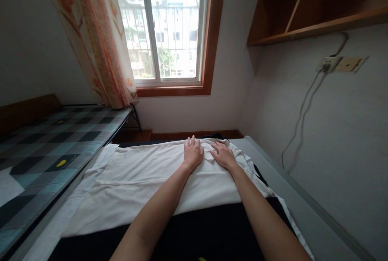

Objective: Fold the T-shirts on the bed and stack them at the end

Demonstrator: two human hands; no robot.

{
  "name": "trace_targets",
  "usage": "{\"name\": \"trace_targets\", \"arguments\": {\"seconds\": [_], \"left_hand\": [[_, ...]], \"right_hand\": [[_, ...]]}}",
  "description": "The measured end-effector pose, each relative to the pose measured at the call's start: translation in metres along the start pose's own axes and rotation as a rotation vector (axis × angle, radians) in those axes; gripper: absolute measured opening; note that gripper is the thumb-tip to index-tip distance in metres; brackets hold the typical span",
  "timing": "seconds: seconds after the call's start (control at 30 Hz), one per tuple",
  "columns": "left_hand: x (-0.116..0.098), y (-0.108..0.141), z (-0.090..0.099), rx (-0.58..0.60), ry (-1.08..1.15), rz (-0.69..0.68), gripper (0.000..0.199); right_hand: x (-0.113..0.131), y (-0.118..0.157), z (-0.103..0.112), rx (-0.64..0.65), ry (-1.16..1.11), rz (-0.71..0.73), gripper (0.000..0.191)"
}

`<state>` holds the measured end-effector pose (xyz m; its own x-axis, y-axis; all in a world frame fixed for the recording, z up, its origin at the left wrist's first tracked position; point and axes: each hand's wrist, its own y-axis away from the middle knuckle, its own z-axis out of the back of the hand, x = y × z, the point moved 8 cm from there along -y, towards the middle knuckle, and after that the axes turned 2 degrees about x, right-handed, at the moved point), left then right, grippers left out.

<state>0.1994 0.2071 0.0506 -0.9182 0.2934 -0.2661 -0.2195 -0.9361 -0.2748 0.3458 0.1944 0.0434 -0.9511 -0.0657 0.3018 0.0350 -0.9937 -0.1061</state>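
Observation:
A white garment [142, 172], which looks like a shirt, lies spread out with a few creases over a black cloth [209, 232]. My left hand [193, 155] rests flat near its far edge, fingers apart and pointing away from me. Just to the right, my right hand [223, 156] also lies on the white fabric, its fingers spread and angled to the left. Between the two hands the fabric is folded and bunched. Neither hand grips anything. Beyond my right hand, the fabric on the right side is rumpled.
A grey surface [291, 196] runs beneath the clothes along the right wall. At left stands a bed with a checked cover [81, 131] and a white sheet of paper [9, 186]. A curtain [97, 51] hangs by the window. A shelf [327, 22] and cord [298, 125] are at right.

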Motion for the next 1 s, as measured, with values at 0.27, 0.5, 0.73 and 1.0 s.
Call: {"name": "trace_targets", "arguments": {"seconds": [0.27, 0.5, 0.73, 1.0], "left_hand": [[0.061, 0.002, 0.01, 0.14, -0.072, -0.106, 0.064], [0.183, 0.019, 0.057, 0.171, -0.125, -0.121, 0.049], [0.259, 0.054, 0.105, 0.179, -0.14, -0.133, 0.043], [0.316, 0.08, 0.144, 0.192, -0.137, 0.018, 0.03]], "right_hand": [[-0.001, 0.001, 0.0, 0.01, 0.004, -0.006, 0.05], [0.001, 0.002, 0.001, -0.003, 0.02, 0.001, 0.051], [0.002, 0.002, 0.001, -0.019, 0.051, 0.019, 0.05], [0.003, 0.002, 0.002, -0.087, 0.061, 0.038, 0.045]]}}
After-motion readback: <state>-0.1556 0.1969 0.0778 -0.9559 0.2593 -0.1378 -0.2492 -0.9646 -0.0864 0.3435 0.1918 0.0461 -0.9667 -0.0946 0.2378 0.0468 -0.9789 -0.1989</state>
